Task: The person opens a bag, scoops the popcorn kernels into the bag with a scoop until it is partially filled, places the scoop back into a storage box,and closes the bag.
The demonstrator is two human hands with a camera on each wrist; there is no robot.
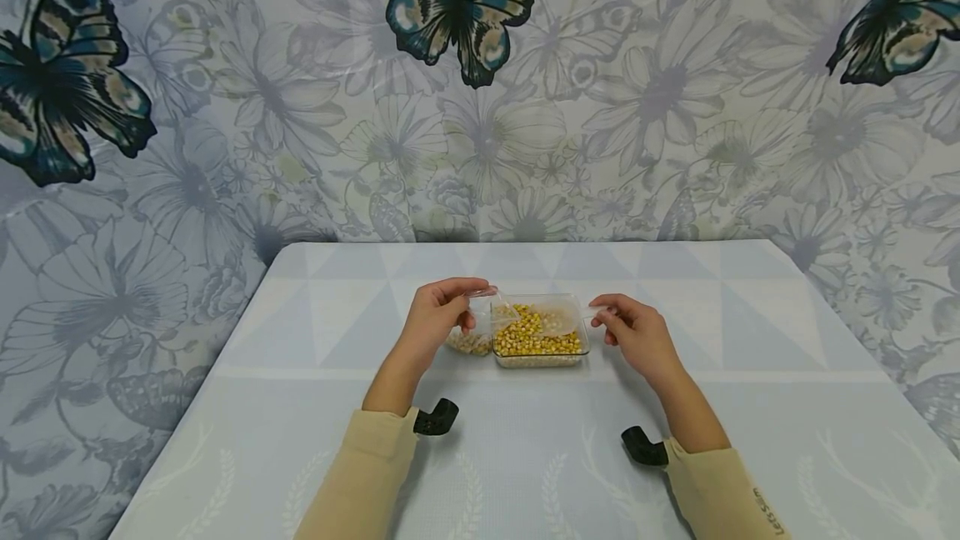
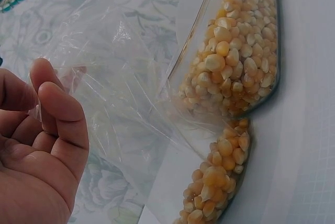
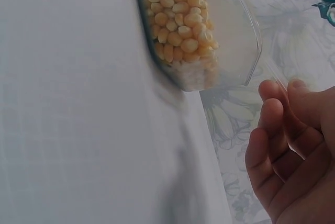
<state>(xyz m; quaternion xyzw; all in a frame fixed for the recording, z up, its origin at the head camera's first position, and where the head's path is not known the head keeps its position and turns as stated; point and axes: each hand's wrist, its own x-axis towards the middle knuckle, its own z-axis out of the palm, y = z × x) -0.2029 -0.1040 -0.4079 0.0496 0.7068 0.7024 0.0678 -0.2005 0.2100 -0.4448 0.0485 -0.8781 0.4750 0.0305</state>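
Observation:
A rectangular glass container (image 1: pixel 542 361) stands on the table, filled with yellow and pale corn kernels (image 1: pixel 528 332). Left of it sits a clear plastic bag (image 2: pixel 120 77) with more kernels in its bottom (image 2: pixel 212 182). My left hand (image 1: pixel 442 307) pinches the bag's upper edge between thumb and fingers, drawing the film up beside the container. On the other side, my right hand (image 1: pixel 633 332) pinches the thin end of a clear plastic scoop (image 1: pixel 558 320), whose translucent broad part overlaps the kernels in the head view. In the right wrist view, only its slim handle shows clearly at the fingertips.
The pale, triangle-patterned table (image 1: pixel 337 440) ends at a back edge behind the container. Beyond it hangs a floral cloth with butterflies (image 1: pixel 465 11). Black wrist mounts (image 1: pixel 437 417) stick out from both beige sleeves (image 1: pixel 367 473).

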